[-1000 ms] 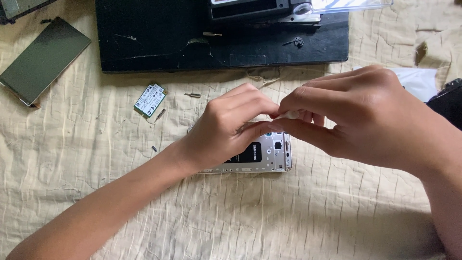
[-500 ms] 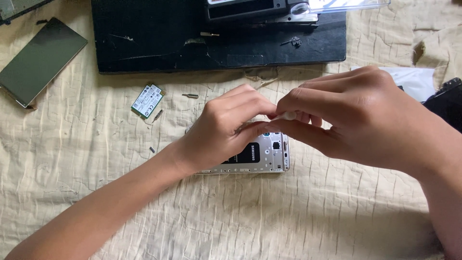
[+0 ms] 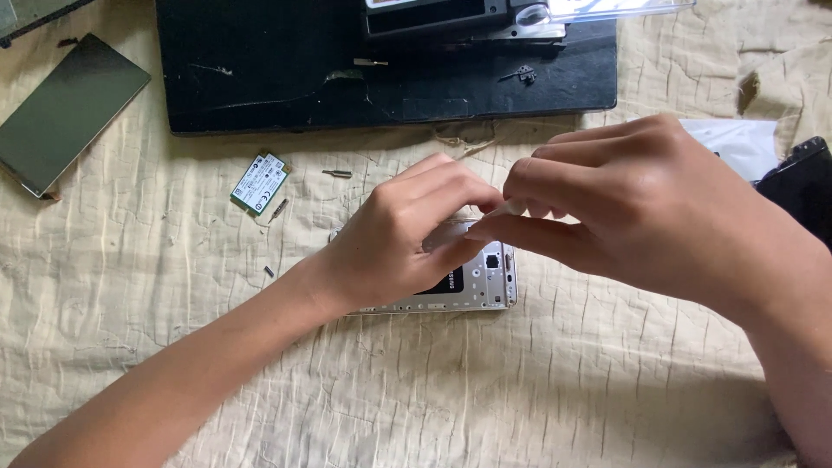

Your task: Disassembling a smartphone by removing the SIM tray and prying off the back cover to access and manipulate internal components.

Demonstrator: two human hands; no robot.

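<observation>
An opened silver phone (image 3: 485, 282) lies on a cream quilted cloth (image 3: 520, 390), its insides facing up. My left hand (image 3: 403, 234) rests on top of it, fingers curled, covering most of the body. My right hand (image 3: 624, 204) reaches in from the right, its thumb and fingers pinched on a small pale thing (image 3: 511, 208) just above the phone's upper edge. The fingertips of both hands meet there. What the pale thing is cannot be told.
A black board (image 3: 286, 78) lies at the top with a dark device (image 3: 451, 16) on it. A detached phone screen (image 3: 65, 113) lies top left. A small green circuit card (image 3: 260, 182) and loose screws (image 3: 336, 173) sit left of the phone. A black object (image 3: 802, 191) is at the right edge.
Almost nothing has shifted; both hands stay on the phone with only a slight move of the view.
</observation>
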